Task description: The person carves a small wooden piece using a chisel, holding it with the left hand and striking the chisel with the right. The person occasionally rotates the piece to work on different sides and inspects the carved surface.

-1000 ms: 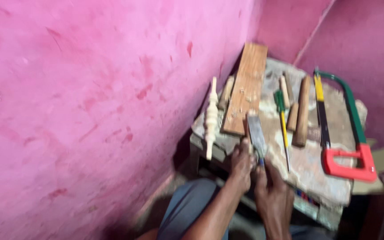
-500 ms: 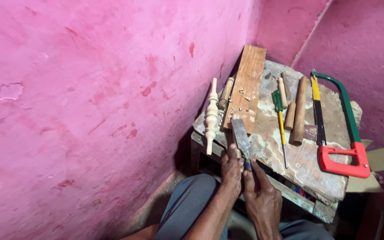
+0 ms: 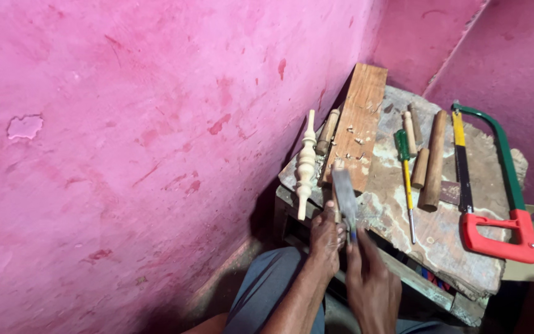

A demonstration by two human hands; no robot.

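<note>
The flat metal blade (image 3: 345,196) lay at the workbench's (image 3: 465,260) near edge, its long axis pointing away toward the plank (image 3: 358,127). The right hand (image 3: 372,281) gripped its near end; the left hand (image 3: 326,238) closed beside it, touching. A turned spindle (image 3: 306,162) stood just left; open bench lay rightward.
</note>
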